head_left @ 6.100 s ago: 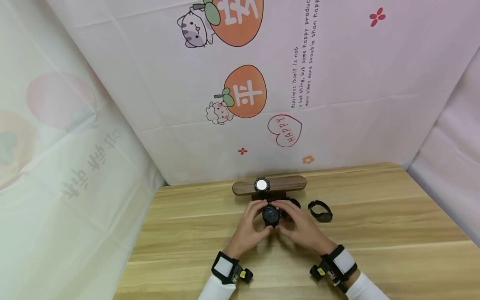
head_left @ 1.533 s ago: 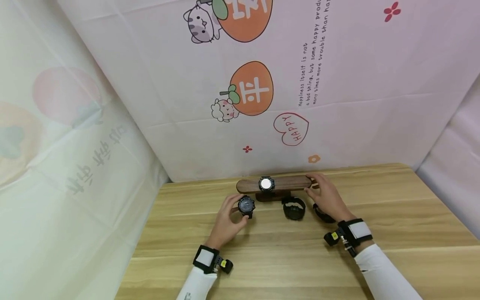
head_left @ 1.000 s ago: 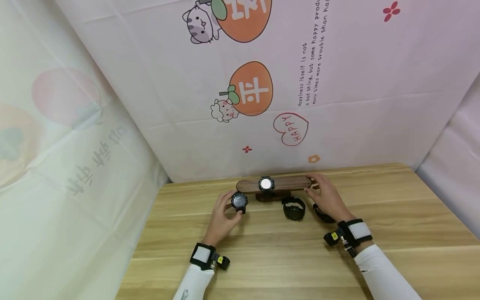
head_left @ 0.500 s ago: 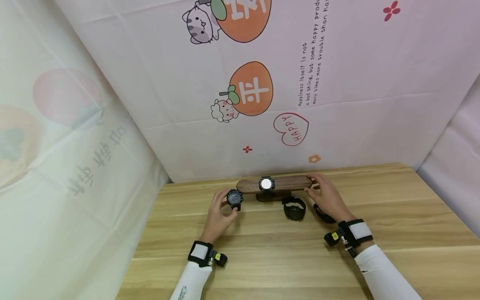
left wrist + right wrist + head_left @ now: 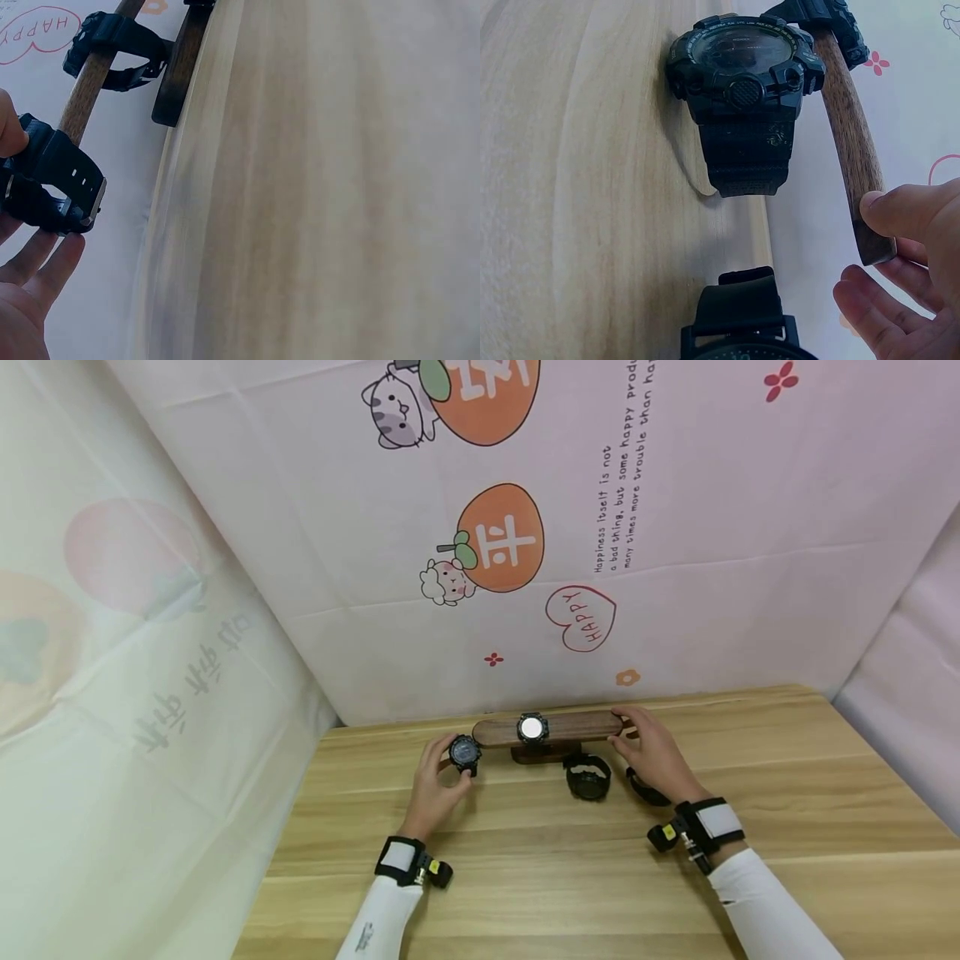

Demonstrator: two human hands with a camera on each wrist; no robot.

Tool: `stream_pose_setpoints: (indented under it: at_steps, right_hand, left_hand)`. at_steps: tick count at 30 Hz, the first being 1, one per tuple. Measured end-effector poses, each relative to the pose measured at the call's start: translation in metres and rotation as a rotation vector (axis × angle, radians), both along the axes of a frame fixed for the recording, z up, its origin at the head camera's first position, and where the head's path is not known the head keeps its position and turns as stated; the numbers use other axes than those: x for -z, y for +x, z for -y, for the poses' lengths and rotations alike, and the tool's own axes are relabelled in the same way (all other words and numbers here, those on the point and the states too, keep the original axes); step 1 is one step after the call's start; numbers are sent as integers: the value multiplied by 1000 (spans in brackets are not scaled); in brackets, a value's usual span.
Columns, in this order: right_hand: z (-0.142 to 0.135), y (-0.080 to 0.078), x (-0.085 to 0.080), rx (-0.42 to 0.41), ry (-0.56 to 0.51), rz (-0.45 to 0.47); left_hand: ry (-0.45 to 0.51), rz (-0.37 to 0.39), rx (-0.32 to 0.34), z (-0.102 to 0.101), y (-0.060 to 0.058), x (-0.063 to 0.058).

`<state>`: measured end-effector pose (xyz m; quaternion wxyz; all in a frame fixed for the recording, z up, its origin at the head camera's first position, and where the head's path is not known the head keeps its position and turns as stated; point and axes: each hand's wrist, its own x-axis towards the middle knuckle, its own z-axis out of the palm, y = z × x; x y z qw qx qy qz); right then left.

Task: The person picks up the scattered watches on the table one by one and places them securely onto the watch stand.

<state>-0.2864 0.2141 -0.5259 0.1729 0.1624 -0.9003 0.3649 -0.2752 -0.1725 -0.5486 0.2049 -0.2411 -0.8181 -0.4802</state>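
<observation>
My left hand [image 5: 431, 793] pinches a black wristwatch [image 5: 465, 752] between thumb and fingers at the left end of a dark wooden watch stand's bar [image 5: 581, 727]. In the left wrist view, the closed strap of that wristwatch [image 5: 67, 169] lines up with the bar's end; how far the bar reaches into the loop is hard to tell. Another black wristwatch [image 5: 532, 727], its face bright with glare, sits around the bar left of centre. My right hand [image 5: 660, 764] holds the bar's right end, thumb on one side and fingers on the other.
One black wristwatch [image 5: 588, 781] stands on the wooden table [image 5: 525, 877] before the stand's base [image 5: 536, 756]. A further black wristwatch [image 5: 647, 789] lies right of it, partly hidden by my right hand. A white printed cloth [image 5: 420, 668] rises behind the table.
Earlier both hands held the wristwatch before the stand. My right hand has since gone to the bar's right end; my left hand has carried the wristwatch left and up to the bar's left end.
</observation>
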Motion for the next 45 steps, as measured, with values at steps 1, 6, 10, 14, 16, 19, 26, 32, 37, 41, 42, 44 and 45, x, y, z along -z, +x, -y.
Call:
stream_pose_setpoints:
  at_steps: [1,6,10,14,16,19,26,32,37,41,42,44,45]
  right_hand:
    - [0,0,0,1,-2,1]
    - [0,0,1,6,2,8]
    - [-1,0,1,8,8,13]
    - [-1,0,1,6,13,7]
    - [-1,0,1,4,17,0]
    - [-1,-1,1,7,21,-8]
    - [-2,-1,1,12,24,-16]
    - [-3,-1,2,15,26,-22]
    - [-3,0,1,12,23,-21]
    - [-4,1,1,15,25,-25]
    - [-4,1,1,13,26,-29]
    - [-4,1,1,13,28,-32]
    - [-4,1,1,11,28,-34]
  left_hand:
    - [1,0,0,0,-1,0]
    - [1,-11,-1,0,-4,-1]
    - [-3,8,-4,0,-6,-1]
    - [-7,23,-10,0,-9,1]
    - [-6,15,-10,1,-11,3]
    - [-7,5,-8,1,-14,6]
    - [5,-10,-7,-1,-17,3]
    - [0,-2,-29,-4,-20,1]
    - [17,-25,-24,-11,-16,-10]
    - [27,-19,-12,-15,-13,-17]
    - [21,-12,-10,-15,-14,-17]
    - [4,2,-8,-14,-16,-14]
    - [-3,12,-8,-13,-18,-12]
